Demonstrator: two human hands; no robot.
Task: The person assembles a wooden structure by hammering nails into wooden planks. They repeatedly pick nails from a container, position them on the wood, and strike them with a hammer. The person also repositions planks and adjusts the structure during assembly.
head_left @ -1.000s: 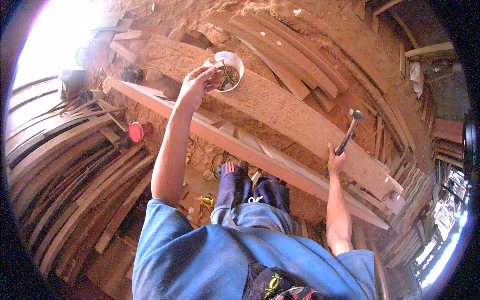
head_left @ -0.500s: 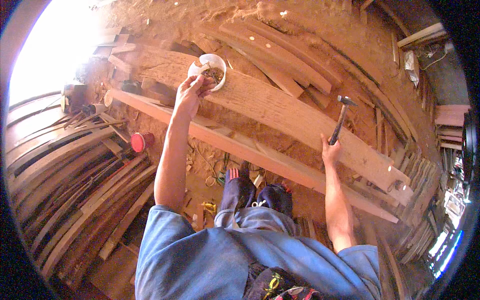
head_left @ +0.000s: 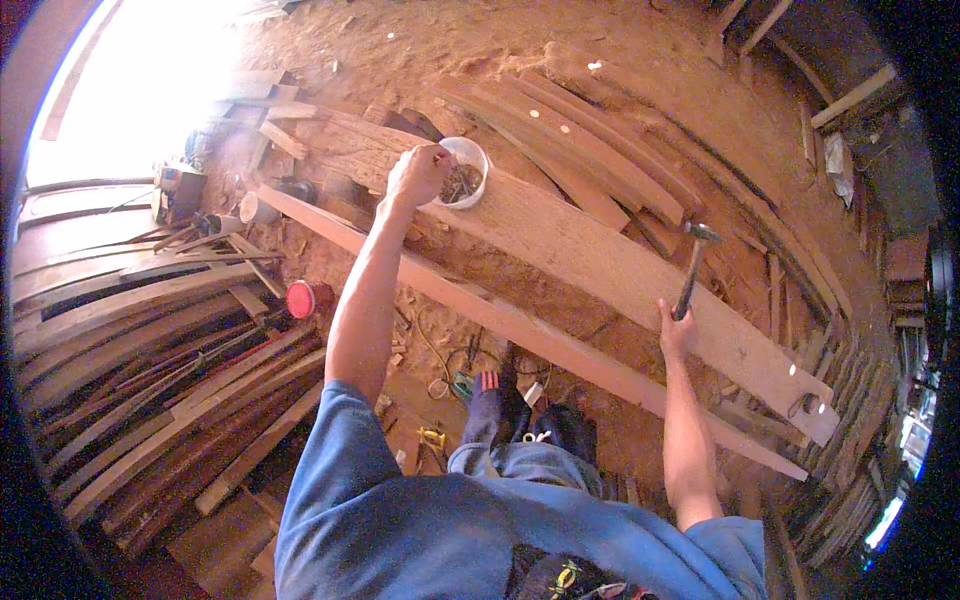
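Curls the left hand [head_left: 417, 175] over the left rim of a white tub [head_left: 484, 186], fingertips hard to make out; cannot tell spreading from pinching. Grips a hammer [head_left: 689, 280] to the right, handle wrapped in the right hand [head_left: 677, 332], head pointing far. Loses the far left to white glare [head_left: 140, 100]; hides part of the tub's left rim and some thin metal pieces [head_left: 461, 184] (nail-like) behind the left hand. Has stacked timber [head_left: 160, 405] and a red-lidded container [head_left: 301, 299] at left, then 1 long beam [head_left: 530, 335] near, 1 wide plank [head_left: 600, 272] beyond, under the tub, and loose boards [head_left: 600, 150] on dusty brown ground [head_left: 375, 65] farther off.
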